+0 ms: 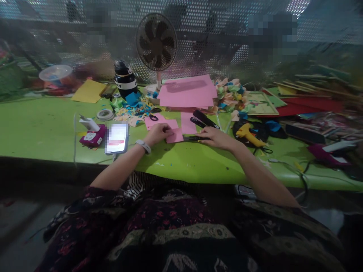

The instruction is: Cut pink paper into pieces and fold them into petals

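Observation:
My left hand, with a white watch on its wrist, pinches a small piece of pink paper just above the green tabletop. In my right hand is a pair of dark scissors, blades pointing left at the paper's right edge. My fingers partly cover their handles, and how far the blades are apart is too small to tell. Just beyond my right hand lies a black stapler, beside a pink paper strip. More pink pieces lie behind my left hand.
Pink sheets are stacked in front of a fan. Paper scraps and a black bottle stand left of them. A lit phone lies left; a yellow glue gun and cables lie right. Black-handled scissors lie behind.

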